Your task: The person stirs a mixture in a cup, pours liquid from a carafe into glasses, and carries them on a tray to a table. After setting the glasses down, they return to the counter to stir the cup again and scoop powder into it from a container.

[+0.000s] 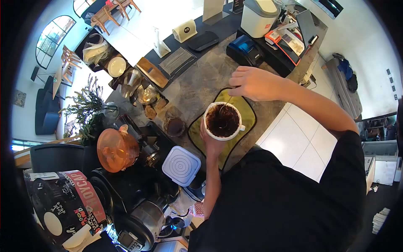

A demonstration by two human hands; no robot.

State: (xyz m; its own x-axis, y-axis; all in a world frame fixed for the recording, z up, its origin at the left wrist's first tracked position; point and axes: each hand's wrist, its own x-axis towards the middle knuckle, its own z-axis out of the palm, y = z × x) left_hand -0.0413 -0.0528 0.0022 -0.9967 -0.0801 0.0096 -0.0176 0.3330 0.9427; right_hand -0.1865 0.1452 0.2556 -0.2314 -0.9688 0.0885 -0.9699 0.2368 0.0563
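Note:
My left hand [212,143] is wrapped round the near side of a white cup [240,116] with a small handle on its right. Dark brown, ground-coffee-like matter [223,119] coats the cup's inside. Above the far rim, my right hand [247,84] is closed on a thin metal utensil [228,100] that reaches down into the cup; its lower end is hard to make out. Under the cup lies a green cloth [247,110] with a dark border. To the left is a glass [174,126] holding dark liquid.
Close on the left are a square white lid [181,165], a grinder with an orange hopper [118,150] and a kettle [145,220]. A plant [87,103] stands farther left. At the back are a wooden tray [152,72], a blue-black printer [245,48] and a white bin [258,21].

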